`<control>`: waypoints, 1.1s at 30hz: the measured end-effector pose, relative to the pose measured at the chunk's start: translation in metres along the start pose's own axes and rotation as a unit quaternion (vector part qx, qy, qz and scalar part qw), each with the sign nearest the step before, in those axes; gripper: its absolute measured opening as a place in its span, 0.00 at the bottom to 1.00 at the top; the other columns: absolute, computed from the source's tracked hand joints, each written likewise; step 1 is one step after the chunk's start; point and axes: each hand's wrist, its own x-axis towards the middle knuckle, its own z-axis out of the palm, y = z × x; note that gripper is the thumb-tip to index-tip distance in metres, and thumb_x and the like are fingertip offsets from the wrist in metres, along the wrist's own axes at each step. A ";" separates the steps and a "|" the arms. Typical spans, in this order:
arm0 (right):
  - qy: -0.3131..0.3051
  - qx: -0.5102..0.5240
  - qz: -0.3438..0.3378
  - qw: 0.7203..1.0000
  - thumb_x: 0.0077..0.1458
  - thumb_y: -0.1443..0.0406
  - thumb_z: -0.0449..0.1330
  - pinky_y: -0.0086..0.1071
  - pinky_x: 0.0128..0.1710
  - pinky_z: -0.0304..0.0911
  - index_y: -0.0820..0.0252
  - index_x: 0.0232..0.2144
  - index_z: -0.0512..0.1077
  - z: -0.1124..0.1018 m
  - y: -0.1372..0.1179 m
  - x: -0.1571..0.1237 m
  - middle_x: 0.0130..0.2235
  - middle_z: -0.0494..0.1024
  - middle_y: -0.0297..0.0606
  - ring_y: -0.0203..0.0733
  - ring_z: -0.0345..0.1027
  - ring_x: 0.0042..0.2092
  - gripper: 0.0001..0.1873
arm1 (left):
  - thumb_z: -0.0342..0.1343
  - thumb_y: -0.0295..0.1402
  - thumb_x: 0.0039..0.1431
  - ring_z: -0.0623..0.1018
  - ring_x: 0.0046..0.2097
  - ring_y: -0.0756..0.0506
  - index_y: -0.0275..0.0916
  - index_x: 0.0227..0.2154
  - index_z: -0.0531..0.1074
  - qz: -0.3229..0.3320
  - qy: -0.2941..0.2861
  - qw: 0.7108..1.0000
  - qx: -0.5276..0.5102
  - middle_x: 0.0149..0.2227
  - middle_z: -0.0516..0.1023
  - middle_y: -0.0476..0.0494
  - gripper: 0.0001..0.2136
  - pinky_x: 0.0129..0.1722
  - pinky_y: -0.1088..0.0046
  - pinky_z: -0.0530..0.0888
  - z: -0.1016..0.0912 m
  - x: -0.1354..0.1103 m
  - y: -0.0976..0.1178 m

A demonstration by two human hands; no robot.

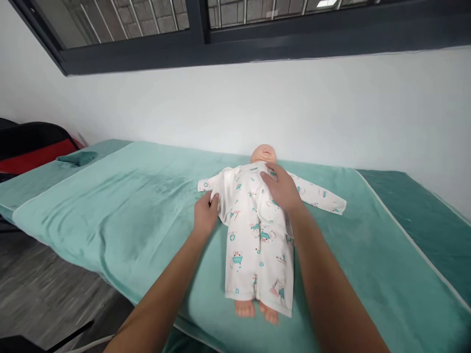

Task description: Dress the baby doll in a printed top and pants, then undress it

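A baby doll lies on its back, its head toward the wall and its bare feet toward me. It is dressed in a white printed baby outfit with long sleeves spread to both sides. My left hand pinches the edge of the outfit just below the sleeve on the left. My right hand rests on the upper chest, its fingers apart and touching the cloth. The doll's hands do not show at the sleeve ends.
Under the doll is a green plush cover on a bed against a white wall. Above runs a dark window frame. A black and red object stands at the far left; grey floor shows below.
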 end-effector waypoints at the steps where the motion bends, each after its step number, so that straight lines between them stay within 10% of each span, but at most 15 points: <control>1: -0.012 0.001 0.005 1.000 0.61 0.55 0.57 0.51 0.66 0.55 0.56 0.55 0.73 0.003 0.003 0.001 0.62 0.73 0.45 0.53 0.63 0.64 0.22 | 0.48 0.43 0.68 0.63 0.27 0.49 0.41 0.25 0.62 0.012 0.002 0.999 -0.041 0.22 0.62 0.53 0.17 0.29 0.72 0.60 0.000 0.000 0.008; 6: -0.021 0.010 0.004 1.000 0.61 0.55 0.58 0.50 0.70 0.49 0.53 0.56 0.73 0.001 0.008 -0.013 0.67 0.67 0.40 0.51 0.57 0.69 0.22 | 0.46 0.39 0.71 0.67 0.29 0.50 0.40 0.26 0.66 0.200 0.027 0.976 -0.083 0.25 0.68 0.50 0.16 0.32 0.72 0.63 0.000 -0.003 0.071; 11: 0.012 0.067 0.017 0.998 0.62 0.56 0.57 0.47 0.66 0.56 0.53 0.53 0.74 0.001 0.006 -0.014 0.61 0.74 0.40 0.48 0.64 0.63 0.19 | 0.49 0.29 0.69 0.72 0.33 0.46 0.37 0.40 0.75 0.471 -0.076 0.877 0.053 0.31 0.77 0.45 0.09 0.34 0.68 0.65 0.010 -0.022 0.099; 15: 0.034 0.068 0.018 0.997 0.61 0.56 0.57 0.47 0.64 0.58 0.53 0.48 0.75 0.004 0.006 -0.012 0.56 0.77 0.39 0.48 0.67 0.60 0.16 | 0.55 0.29 0.66 0.72 0.35 0.46 0.39 0.40 0.75 0.444 -0.061 0.894 -0.012 0.32 0.77 0.46 0.05 0.37 0.66 0.66 0.010 -0.039 0.082; 21: 0.100 -0.051 0.005 0.994 0.60 0.61 0.54 0.45 0.52 0.65 0.56 0.42 0.75 0.006 0.005 0.015 0.48 0.79 0.43 0.48 0.72 0.47 0.13 | 0.51 0.29 0.68 0.73 0.43 0.46 0.40 0.37 0.73 0.235 0.014 0.965 -0.113 0.38 0.74 0.44 0.06 0.44 0.66 0.70 0.007 -0.047 0.052; 33: -0.069 -0.173 0.064 0.980 0.54 0.63 0.59 0.43 0.46 0.65 0.53 0.42 0.77 0.027 0.006 0.086 0.47 0.81 0.40 0.52 0.73 0.47 0.13 | 0.49 0.30 0.69 0.61 0.28 0.51 0.40 0.22 0.54 0.187 -0.031 0.966 -0.173 0.24 0.57 0.52 0.18 0.29 0.70 0.59 0.015 -0.049 0.046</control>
